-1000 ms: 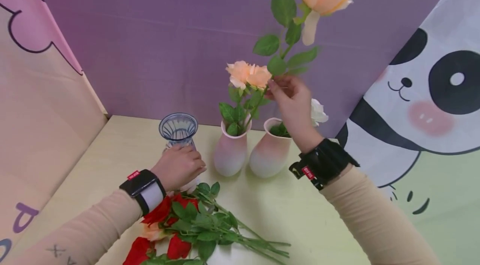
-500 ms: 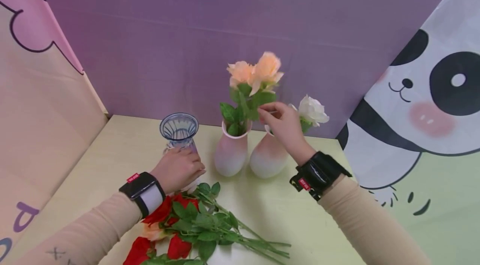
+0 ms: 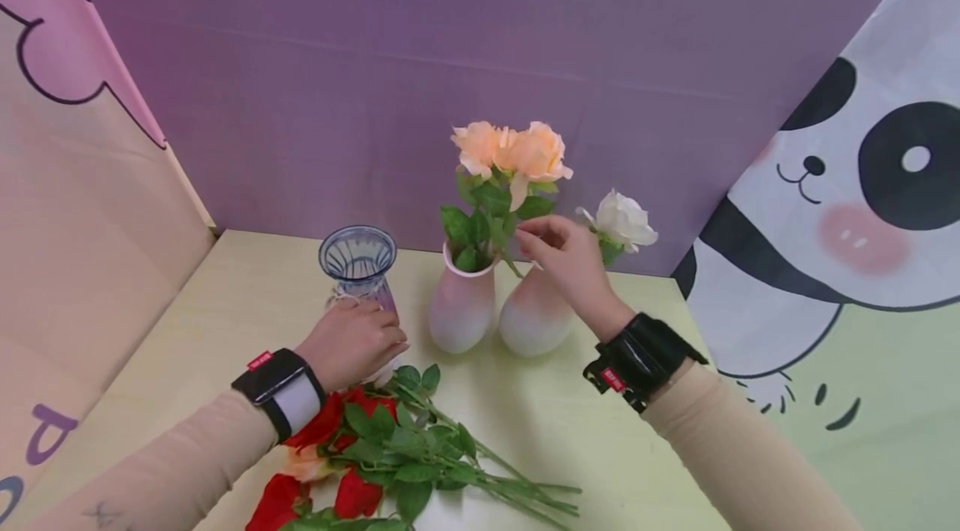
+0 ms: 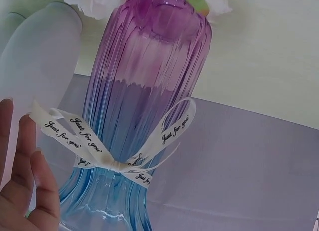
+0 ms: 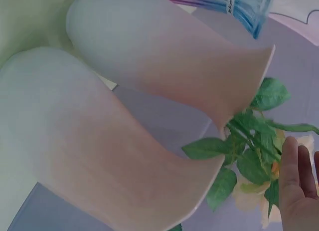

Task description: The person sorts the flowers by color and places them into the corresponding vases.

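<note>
Three peach roses (image 3: 540, 152) stand in the left pink-and-white vase (image 3: 461, 314). Right beside their stems and leaves is my right hand (image 3: 566, 260), its thumb and index finger slightly apart. The right wrist view shows its straight fingers (image 5: 289, 176) just under a green stem (image 5: 296, 127). My left hand (image 3: 356, 339) hangs in front of the blue-and-purple glass vase (image 3: 357, 256), overlapping its lower part. In the left wrist view, the loosely curled fingers (image 4: 45, 191) lie beside this vase and its white "Just for you" ribbon (image 4: 117, 166), holding nothing.
A second pink-and-white vase (image 3: 534, 323) with a white rose (image 3: 624, 220) stands behind my right hand. Red roses (image 3: 356, 495), a peach rose (image 3: 307, 464) and green stems (image 3: 480, 477) lie on the near table. The purple backdrop (image 3: 337, 97) rises behind the vases.
My right hand has come down with a peach rose, bringing its bloom beside the others in the left pink vase, and its fingers have loosened. The left hand stays nearly still.
</note>
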Available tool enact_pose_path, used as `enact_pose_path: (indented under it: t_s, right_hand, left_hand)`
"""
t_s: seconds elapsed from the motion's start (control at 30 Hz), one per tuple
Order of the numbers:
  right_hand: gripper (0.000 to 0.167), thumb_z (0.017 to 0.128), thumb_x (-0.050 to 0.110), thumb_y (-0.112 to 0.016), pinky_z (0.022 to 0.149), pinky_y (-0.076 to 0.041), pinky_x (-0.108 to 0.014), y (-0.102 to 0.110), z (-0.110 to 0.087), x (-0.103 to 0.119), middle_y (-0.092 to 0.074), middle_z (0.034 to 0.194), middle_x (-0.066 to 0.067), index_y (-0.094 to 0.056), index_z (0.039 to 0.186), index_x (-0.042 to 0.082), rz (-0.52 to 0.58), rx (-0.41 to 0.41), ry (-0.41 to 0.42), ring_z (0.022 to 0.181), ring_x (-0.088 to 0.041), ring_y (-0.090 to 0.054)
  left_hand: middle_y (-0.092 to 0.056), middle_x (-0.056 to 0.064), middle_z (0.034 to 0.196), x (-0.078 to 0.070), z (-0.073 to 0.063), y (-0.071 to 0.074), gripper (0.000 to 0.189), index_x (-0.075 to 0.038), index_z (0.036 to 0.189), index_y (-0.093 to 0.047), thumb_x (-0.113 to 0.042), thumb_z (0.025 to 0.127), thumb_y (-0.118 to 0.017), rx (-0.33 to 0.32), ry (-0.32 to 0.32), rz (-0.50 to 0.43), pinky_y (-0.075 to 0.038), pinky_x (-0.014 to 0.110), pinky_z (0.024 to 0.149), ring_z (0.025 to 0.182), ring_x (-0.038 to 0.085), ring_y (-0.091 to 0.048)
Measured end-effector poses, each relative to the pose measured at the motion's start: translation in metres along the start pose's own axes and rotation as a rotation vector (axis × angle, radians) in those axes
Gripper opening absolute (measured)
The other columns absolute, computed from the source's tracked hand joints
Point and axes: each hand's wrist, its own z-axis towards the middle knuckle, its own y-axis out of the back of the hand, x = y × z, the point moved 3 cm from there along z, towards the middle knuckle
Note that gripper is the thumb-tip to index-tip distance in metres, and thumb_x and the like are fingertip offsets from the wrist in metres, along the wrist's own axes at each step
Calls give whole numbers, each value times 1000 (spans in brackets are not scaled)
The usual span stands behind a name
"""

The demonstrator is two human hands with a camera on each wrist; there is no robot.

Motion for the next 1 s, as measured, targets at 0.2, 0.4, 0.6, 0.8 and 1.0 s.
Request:
enact_pose_path:
  t_s: [0.2,0.4,0.6,0.8,1.0]
  right_hand:
    - [23,95,15,-66,74,-57,-25,-11,-13,-6,-72,100,-19,-71,112,0,9,62,26,86,-23,-68]
    - [22,95,11,-66,77,-59,-32,-27,-31,-18,-72,102,-19,-70,111,-3,32,142,11,89,-28,-71]
    - [19,94,8,-65,71,-56,-25,-39,-49,-35,-72,98,-19,-70,106,-6,17,215,29,80,-22,-69]
    - [19,93,11,-67,68,-50,-22,-52,-64,-48,-72,96,-16,-71,104,-4,-2,251,11,79,-14,-63]
    - [16,94,11,-67,66,-54,-22,-74,-81,-72,-72,92,-18,-71,102,-2,0,317,-4,75,-19,-66]
  left_hand:
    - [-73,-4,85,-2,-9,2,14,-22,87,-78,-35,86,-76,19,12,-16,-55,37,75,83,17,-67]
    - [-73,-4,84,-6,-20,2,13,-20,86,-78,-33,84,-77,3,1,-38,-56,39,77,82,18,-67]
    - [-72,-5,83,-13,-38,2,12,-20,87,-79,-32,84,-78,29,25,-87,-53,34,71,79,15,-65]
    - [-71,-6,84,-20,-56,-2,13,-22,89,-79,-33,84,-78,77,57,-119,-55,35,73,82,15,-65]
    - [-71,-7,87,-28,-67,-7,11,-23,89,-78,-33,85,-76,94,73,-132,-56,37,74,86,16,-65]
